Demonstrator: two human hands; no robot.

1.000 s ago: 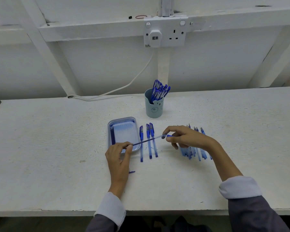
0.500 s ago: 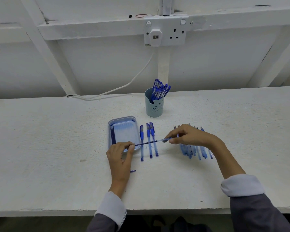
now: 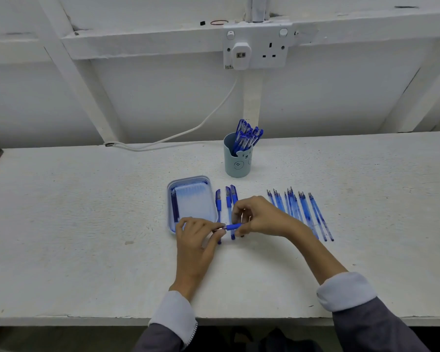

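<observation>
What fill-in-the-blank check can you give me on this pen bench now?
The left hand and right hand hold one blue ___ between them.
The upright pens stand in a teal ___.
The uncapped pens lie on the right hand's ___ side.
Missing: pen; cup; right.

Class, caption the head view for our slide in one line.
A left hand and a right hand pinch one blue pen between them, beside a tray and a row of pens.
</observation>
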